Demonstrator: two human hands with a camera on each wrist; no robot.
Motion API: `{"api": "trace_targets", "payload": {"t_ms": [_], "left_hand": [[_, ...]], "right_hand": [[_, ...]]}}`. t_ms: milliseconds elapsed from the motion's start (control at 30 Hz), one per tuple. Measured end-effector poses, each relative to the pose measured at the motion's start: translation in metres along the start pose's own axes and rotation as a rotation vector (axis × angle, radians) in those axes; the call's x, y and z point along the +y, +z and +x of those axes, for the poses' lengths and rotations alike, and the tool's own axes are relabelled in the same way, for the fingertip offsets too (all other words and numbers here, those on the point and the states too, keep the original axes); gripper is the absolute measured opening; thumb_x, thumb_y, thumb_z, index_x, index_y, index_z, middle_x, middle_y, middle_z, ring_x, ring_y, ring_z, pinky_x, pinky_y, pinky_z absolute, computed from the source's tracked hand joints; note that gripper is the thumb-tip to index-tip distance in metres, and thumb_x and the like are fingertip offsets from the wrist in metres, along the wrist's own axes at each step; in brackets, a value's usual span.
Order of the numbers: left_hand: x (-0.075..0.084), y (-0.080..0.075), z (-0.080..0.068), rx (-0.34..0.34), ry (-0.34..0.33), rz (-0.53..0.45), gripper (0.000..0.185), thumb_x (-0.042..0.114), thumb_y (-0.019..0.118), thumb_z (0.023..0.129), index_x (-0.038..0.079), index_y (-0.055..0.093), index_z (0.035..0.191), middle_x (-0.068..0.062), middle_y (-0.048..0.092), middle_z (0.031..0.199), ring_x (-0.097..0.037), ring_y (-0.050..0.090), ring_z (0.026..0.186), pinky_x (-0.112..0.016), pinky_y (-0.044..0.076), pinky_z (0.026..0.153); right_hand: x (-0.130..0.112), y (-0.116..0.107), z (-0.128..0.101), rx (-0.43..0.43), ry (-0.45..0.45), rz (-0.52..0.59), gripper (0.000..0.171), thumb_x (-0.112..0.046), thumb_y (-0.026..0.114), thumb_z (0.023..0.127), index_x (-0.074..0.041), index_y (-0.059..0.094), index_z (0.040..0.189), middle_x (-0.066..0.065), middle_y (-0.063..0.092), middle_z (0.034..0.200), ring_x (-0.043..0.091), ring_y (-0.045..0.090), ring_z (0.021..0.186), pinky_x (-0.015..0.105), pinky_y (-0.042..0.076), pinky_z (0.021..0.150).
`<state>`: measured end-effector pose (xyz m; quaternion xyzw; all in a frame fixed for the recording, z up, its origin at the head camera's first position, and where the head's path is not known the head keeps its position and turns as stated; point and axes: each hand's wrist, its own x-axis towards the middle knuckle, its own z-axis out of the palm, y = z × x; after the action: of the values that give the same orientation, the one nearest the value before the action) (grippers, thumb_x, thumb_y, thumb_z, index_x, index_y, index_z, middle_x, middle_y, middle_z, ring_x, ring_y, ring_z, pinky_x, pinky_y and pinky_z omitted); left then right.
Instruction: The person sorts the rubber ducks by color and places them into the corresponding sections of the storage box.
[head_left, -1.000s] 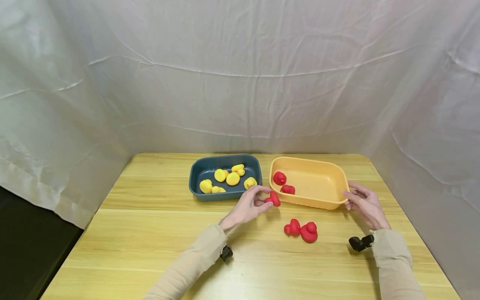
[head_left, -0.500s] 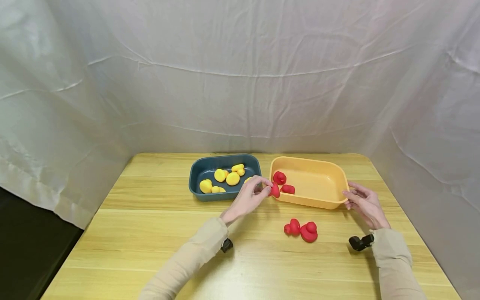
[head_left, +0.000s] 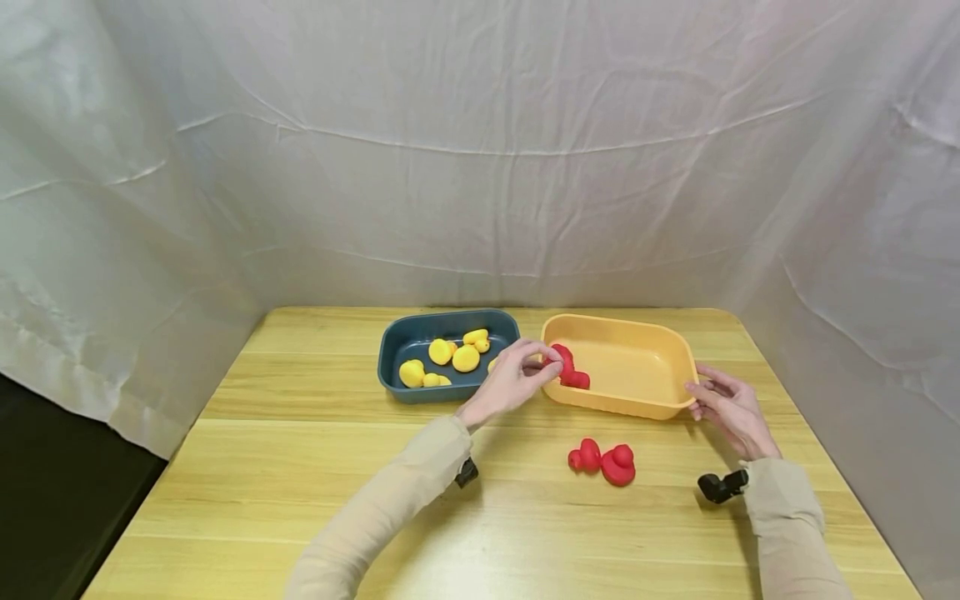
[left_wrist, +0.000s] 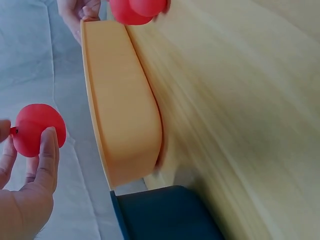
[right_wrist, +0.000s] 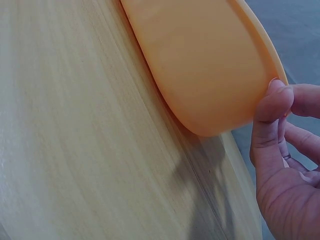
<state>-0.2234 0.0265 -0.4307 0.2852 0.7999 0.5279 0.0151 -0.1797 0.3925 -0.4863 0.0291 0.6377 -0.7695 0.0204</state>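
The left hand (head_left: 517,379) pinches a red toy duck (left_wrist: 37,129) in its fingers, right over the orange tub's (head_left: 660,406) left rim. The right hand (head_left: 729,408) holds the tub's far right end.

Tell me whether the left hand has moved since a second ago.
Yes. The left hand carried its red duck up and right, over the orange tray's rim.
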Motion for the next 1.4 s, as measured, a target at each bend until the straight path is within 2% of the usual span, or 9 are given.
{"api": "trace_targets", "payload": {"t_ms": [200,333,500,600,700,1033,1400], "left_hand": [[0.002,0.005,0.012,-0.043,0.034,0.026,0.017,0.014,0.071,0.094,0.006,0.07,0.108,-0.012,0.062,0.115,-0.022,0.063,0.103,-0.021,0.057,0.094],[0.003,0.009,0.02,-0.069,0.045,0.028,0.022,0.014,0.072,0.094,0.007,0.067,0.114,-0.011,0.064,0.114,-0.02,0.062,0.104,-0.024,0.058,0.093],[0.005,0.015,0.028,-0.075,-0.012,0.012,0.033,0.017,0.075,0.091,0.007,0.063,0.121,-0.01,0.068,0.117,-0.021,0.066,0.104,-0.029,0.059,0.095],[0.006,0.019,0.032,-0.071,-0.059,-0.023,0.037,0.015,0.078,0.089,0.005,0.063,0.121,-0.012,0.069,0.117,-0.023,0.07,0.104,-0.027,0.06,0.093],[0.006,0.023,0.036,-0.07,-0.084,-0.058,0.037,0.013,0.079,0.088,0.003,0.065,0.121,-0.014,0.071,0.117,-0.024,0.072,0.104,-0.023,0.06,0.091],[0.006,0.037,0.049,-0.084,-0.097,-0.041,0.035,0.014,0.077,0.089,0.004,0.068,0.122,-0.012,0.072,0.118,-0.021,0.073,0.105,-0.019,0.06,0.088],[0.008,0.056,0.06,-0.079,-0.11,0.019,0.034,0.013,0.078,0.089,0.004,0.07,0.121,-0.012,0.074,0.115,-0.019,0.074,0.1,-0.015,0.059,0.082]], "right_hand": [[0.0,0.0,0.0,0.001,0.001,-0.003,0.038,0.0,0.063,0.097,-0.006,0.049,0.132,-0.002,0.067,0.085,0.009,0.064,0.064,0.019,0.057,0.056],[0.0,0.0,0.0,0.001,0.002,-0.001,0.036,0.0,0.063,0.097,-0.008,0.051,0.13,-0.002,0.067,0.085,0.009,0.064,0.064,0.019,0.057,0.056],[0.0,0.0,0.0,0.001,0.006,-0.01,0.043,-0.001,0.063,0.097,-0.002,0.046,0.136,-0.002,0.067,0.086,0.009,0.064,0.065,0.019,0.057,0.057],[0.0,0.0,0.0,-0.003,0.003,-0.016,0.048,-0.001,0.063,0.097,0.002,0.042,0.14,-0.002,0.067,0.087,0.009,0.064,0.066,0.019,0.057,0.057],[0.001,0.0,0.0,-0.004,-0.001,-0.016,0.046,-0.001,0.063,0.097,0.001,0.043,0.138,-0.003,0.067,0.087,0.009,0.064,0.066,0.019,0.057,0.057],[0.0,0.0,0.001,-0.001,-0.004,-0.022,0.04,-0.001,0.063,0.097,-0.004,0.047,0.134,-0.004,0.067,0.086,0.008,0.065,0.066,0.019,0.057,0.057],[0.001,-0.001,0.002,-0.004,0.005,-0.019,0.048,-0.001,0.063,0.097,0.002,0.041,0.139,-0.003,0.067,0.087,0.009,0.065,0.066,0.019,0.057,0.057]]}}
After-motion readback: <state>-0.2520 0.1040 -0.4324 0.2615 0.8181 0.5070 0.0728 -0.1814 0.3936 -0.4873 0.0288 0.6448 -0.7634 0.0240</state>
